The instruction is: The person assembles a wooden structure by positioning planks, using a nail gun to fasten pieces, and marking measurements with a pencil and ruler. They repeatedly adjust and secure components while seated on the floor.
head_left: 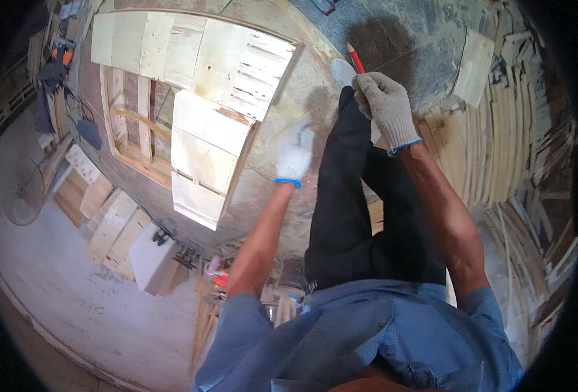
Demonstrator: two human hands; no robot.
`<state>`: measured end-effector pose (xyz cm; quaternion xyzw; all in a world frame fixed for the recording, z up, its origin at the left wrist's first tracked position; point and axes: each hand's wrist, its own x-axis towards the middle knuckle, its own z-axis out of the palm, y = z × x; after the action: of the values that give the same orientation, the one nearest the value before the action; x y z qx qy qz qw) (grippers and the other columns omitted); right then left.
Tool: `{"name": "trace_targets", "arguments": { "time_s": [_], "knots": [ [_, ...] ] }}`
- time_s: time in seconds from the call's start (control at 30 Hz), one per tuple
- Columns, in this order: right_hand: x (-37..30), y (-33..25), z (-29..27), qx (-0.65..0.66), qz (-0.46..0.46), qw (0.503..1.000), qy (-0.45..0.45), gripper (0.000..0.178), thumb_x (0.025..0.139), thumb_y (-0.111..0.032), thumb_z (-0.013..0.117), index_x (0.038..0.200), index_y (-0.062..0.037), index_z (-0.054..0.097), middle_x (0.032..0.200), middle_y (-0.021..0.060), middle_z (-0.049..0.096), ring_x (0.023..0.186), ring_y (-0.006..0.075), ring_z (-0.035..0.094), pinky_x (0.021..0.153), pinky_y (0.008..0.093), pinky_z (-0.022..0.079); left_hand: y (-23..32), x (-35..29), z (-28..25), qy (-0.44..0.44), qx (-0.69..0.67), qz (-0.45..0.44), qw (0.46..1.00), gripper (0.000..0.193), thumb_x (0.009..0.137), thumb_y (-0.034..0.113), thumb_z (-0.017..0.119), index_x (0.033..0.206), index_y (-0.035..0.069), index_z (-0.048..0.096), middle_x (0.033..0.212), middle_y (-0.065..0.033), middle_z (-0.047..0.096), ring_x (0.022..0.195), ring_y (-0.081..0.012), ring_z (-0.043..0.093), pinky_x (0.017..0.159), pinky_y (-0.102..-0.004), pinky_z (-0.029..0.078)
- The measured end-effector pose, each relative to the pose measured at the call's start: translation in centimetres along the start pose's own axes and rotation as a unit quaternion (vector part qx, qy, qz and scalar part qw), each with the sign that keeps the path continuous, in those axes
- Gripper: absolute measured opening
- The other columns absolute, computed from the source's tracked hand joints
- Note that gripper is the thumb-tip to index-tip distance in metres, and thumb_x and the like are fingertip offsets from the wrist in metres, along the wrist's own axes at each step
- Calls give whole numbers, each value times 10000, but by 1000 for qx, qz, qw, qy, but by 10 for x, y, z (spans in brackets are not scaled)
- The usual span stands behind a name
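Observation:
My right hand (385, 108), in a grey knit glove with a blue cuff, is closed around a red pencil (355, 57) whose tip points up and away, over my raised dark trouser leg (347, 196). My left hand (296, 155), gloved in white, hangs lower and to the left above the concrete floor; its fingers look curled, and whether it holds anything is unclear. A wooden frame partly covered with pale plywood boards (204, 78) lies on the floor to the left of both hands.
Stacks of thin curved wood strips (511, 157) crowd the right side. Loose boards and blocks (112, 222) lie at lower left, with a standing fan (24, 189) and an orange power tool (60, 55) at far left. A small plywood offcut (473, 65) rests at upper right.

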<state>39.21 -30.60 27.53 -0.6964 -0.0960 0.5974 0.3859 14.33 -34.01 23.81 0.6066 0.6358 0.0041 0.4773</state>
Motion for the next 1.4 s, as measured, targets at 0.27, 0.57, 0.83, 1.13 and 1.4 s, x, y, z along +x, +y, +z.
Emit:
{"name": "trace_targets", "arguments": {
  "time_s": [0.27, 0.57, 0.83, 1.13, 1.4],
  "knots": [
    [35, 151, 6, -1, 14, 999, 38, 255, 976, -248, 617, 1014, -16, 715, 726, 8, 621, 632, 82, 543, 566, 257, 432, -116, 96, -40, 92, 316, 176, 928, 463, 953, 213, 538, 1396, 77, 548, 1414, -215, 542, 1316, -384, 500, 1103, -455, 400],
    [142, 267, 100, 34, -64, 997, 23, 271, 981, -236, 591, 1070, -10, 712, 751, 32, 641, 650, 96, 566, 584, 267, 452, -151, 230, -31, 137, 343, 457, 809, 467, 922, 164, 576, 1381, 79, 563, 1413, -252, 522, 1321, -449, 472, 1125, -509, 358],
    [214, 293, 155, 87, -199, 975, 39, 266, 978, -192, 561, 1069, 12, 705, 776, 62, 683, 701, 132, 625, 676, 307, 508, -181, 252, -31, 161, 319, 509, 783, 418, 937, 149, 547, 1337, 40, 608, 1413, -263, 527, 1319, -457, 477, 1127, -505, 352],
    [268, 267, 181, 185, -329, 925, 38, 259, 970, -192, 579, 1054, 10, 717, 865, 66, 707, 811, 148, 637, 733, 317, 511, -180, 248, -30, 161, 352, 508, 770, 410, 991, 168, 487, 1364, 44, 602, 1450, -277, 491, 1354, -436, 458, 1143, -462, 341],
    [283, 271, 202, 238, -368, 897, 57, 246, 949, -212, 633, 1063, -14, 724, 907, 78, 725, 826, 167, 641, 772, 328, 509, -185, 252, -28, 174, 345, 524, 759, 395, 969, 163, 530, 1333, 51, 633, 1415, -302, 510, 1311, -456, 490, 1114, -470, 373]
  ]
}}
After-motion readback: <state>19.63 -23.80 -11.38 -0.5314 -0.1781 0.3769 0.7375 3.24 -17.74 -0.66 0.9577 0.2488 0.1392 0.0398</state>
